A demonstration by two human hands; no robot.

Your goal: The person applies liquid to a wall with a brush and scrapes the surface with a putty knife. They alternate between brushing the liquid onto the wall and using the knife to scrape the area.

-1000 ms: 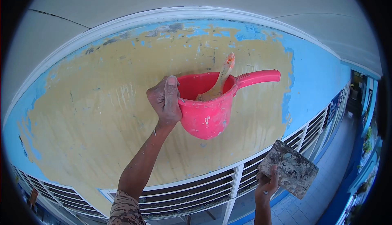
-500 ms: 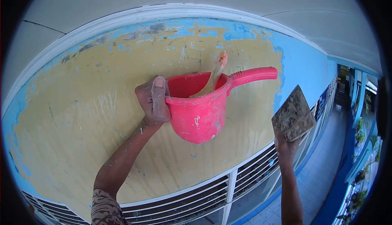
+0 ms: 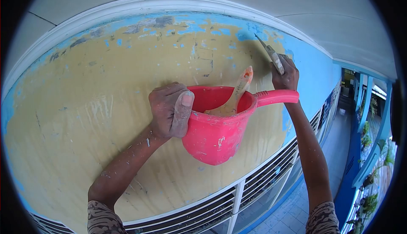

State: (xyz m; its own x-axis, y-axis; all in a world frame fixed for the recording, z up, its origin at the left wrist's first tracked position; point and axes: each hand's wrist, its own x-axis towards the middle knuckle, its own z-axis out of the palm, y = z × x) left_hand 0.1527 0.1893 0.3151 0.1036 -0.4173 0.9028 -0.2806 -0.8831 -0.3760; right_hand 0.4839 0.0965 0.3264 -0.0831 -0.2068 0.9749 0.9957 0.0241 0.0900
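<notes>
One pink, pale-speckled dipper (image 3: 217, 137) is clamped in our left hand (image 3: 170, 110), an orange-tipped brush (image 3: 238, 92) leaning inside; our right hand (image 3: 287, 75) grips a smeared scraper (image 3: 272, 56).

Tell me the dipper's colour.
The dipper is pinkish red with pale smears, best seen in the head view.

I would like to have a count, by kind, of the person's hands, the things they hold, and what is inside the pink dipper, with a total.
Hands: 2 (left hand, right hand)
Pink dipper: 1
Flat tool: 1
Brush: 1
Total: 5
</notes>
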